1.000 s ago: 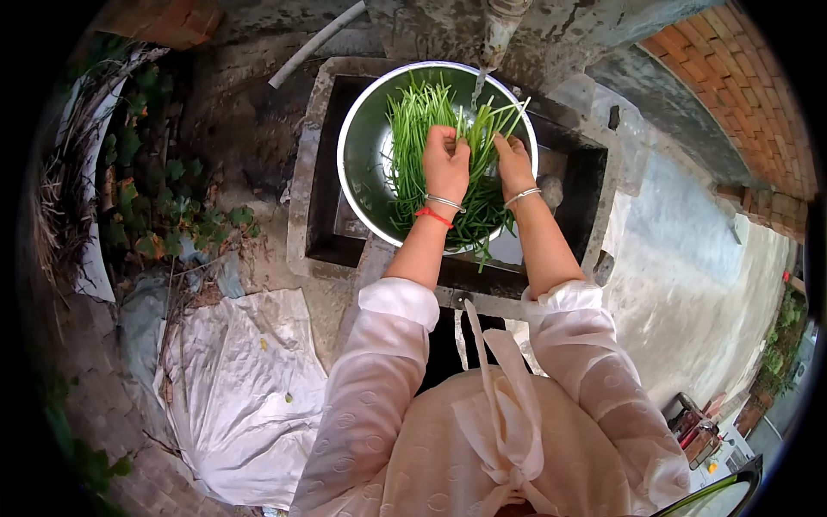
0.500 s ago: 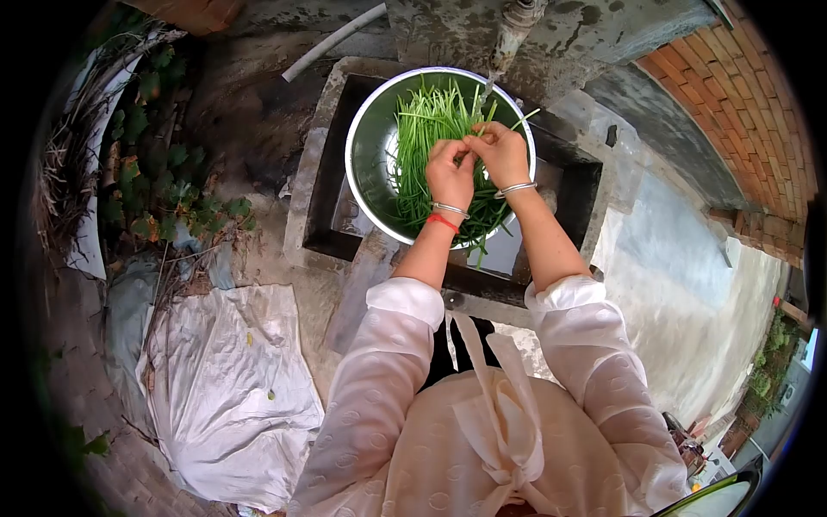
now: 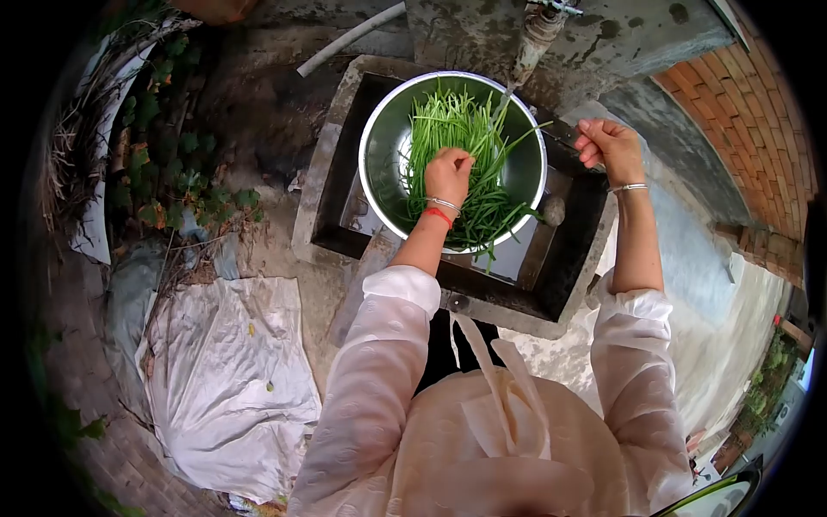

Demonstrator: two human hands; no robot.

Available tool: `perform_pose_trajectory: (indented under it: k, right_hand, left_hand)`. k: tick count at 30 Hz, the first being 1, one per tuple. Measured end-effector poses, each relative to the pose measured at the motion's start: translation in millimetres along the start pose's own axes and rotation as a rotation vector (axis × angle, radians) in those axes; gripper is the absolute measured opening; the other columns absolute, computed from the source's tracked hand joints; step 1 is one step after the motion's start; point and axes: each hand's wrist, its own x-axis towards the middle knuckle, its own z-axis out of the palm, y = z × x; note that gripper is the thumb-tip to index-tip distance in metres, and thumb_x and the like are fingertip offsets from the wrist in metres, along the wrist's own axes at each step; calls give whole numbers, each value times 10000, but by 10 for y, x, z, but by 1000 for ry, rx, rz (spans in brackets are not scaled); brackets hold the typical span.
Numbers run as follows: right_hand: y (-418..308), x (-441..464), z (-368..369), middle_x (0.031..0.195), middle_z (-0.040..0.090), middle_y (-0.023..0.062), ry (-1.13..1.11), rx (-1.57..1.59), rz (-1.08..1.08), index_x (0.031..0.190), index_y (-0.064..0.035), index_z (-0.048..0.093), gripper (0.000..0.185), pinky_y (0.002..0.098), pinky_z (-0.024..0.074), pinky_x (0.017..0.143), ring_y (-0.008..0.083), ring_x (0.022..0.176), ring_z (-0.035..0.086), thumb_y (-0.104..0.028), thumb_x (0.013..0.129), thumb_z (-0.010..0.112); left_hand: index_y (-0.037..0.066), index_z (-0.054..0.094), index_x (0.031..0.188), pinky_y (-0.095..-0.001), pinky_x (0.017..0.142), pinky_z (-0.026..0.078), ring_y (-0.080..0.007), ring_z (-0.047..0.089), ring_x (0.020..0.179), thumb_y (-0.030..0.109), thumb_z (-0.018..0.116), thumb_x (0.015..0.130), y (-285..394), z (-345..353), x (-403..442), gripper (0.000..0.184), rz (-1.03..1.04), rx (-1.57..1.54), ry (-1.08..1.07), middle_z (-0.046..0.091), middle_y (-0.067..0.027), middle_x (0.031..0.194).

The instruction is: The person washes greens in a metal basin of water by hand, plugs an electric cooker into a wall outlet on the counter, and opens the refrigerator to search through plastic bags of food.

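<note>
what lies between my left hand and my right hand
In the head view, going from the left hand to the right hand: green stalks, the metal bowl's right rim, then part of the sink.

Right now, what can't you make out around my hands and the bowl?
All in the head view:
Whether the left hand grips any green stalks: its own curled fingers hide that.
The floor of the metal bowl under the stalks: they cover it.
Whether the right hand holds a scrap: too small to tell.
The top of the tap: cut off by the upper edge.
</note>
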Motion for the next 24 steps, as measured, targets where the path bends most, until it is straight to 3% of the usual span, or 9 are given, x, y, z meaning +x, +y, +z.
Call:
perform_pose_trajectory:
  k: [3, 6, 8, 9, 11, 13, 16, 20, 24]
  right_hand:
    - [300, 109, -647, 786, 643, 88, -194, 436, -102, 983, 39, 601, 173, 207, 473, 527, 103, 619, 602, -78, 856, 599]
    - [1675, 524, -1135, 934, 643, 113, 159, -707, 26, 1089, 27, 572, 239, 266, 504, 650, 163, 778, 629, -11, 854, 549]
    - [1412, 236, -704, 891, 655, 129, 394, -844, -496, 1070, 29, 577, 251, 311, 496, 697, 204, 780, 637, 10, 822, 543]
    - [1188, 85, -370, 869, 661, 138, 499, -900, -767, 1060, 30, 580, 258, 333, 492, 720, 225, 781, 641, 20, 806, 540]
    - [999, -7, 158, 881, 657, 139, 288, -350, -490, 1003, -1, 610, 189, 302, 493, 705, 218, 793, 649, 0, 825, 546]
    - [1014, 84, 657, 1028, 642, 134, 4, -384, -326, 1087, 16, 578, 230, 275, 478, 815, 180, 918, 631, -64, 874, 546]
    - [1286, 583, 1350, 1294, 414, 318, 93, -646, -141, 1264, 119, 373, 751, 391, 358, 1008, 402, 1214, 410, -388, 782, 647]
    - [1431, 1041, 1960, 1270, 451, 302, 222, -424, 33, 1298, 107, 330, 833, 412, 383, 980, 401, 1189, 449, -439, 750, 637]
    - [1445, 1117, 2006, 1255, 502, 227, -79, 4, 348, 1272, 28, 458, 646, 379, 431, 898, 300, 1095, 531, -407, 805, 559]
  left_hand:
    - [-7, 667, 864, -267, 688, 486, -198, 617, 763, 67, 663, 784, -69, 43, 99, 109, -117, -289, 50, 631, -119, 891]
    - [-8, 627, 1014, -350, 888, 416, -277, 532, 1011, 150, 657, 801, -199, -11, 230, 267, -111, -109, 152, 575, -162, 1054]
    - [-8, 579, 1104, -400, 966, 351, -343, 461, 1093, 160, 669, 782, -342, -39, 281, 375, -148, 156, 243, 531, -189, 1116]
    - [-25, 491, 1184, -407, 999, 312, -355, 398, 1160, 173, 694, 758, -466, -50, 326, 512, -334, 94, 206, 469, -207, 1198]
    - [-26, 522, 1151, -396, 961, 356, -337, 447, 1110, 159, 699, 749, -585, 20, 367, 476, -430, 173, 151, 488, -199, 1176]
    - [-21, 541, 1134, -388, 925, 391, -306, 490, 1066, 140, 699, 749, -662, 65, 433, 446, -528, 16, 66, 517, -182, 1150]
    - [-6, 549, 1133, -377, 873, 431, -240, 544, 1011, 106, 692, 765, -711, 61, 510, 410, -689, -584, -105, 574, -141, 1105]
    - [33, 585, 1104, -358, 823, 451, -185, 582, 934, 224, 606, 855, -661, -161, 482, 314, -905, -987, -78, 628, -60, 1000]
    - [66, 597, 1058, -351, 840, 443, -187, 574, 965, 273, 545, 877, -469, -486, 602, 280, -1003, -666, -120, 626, -59, 1005]
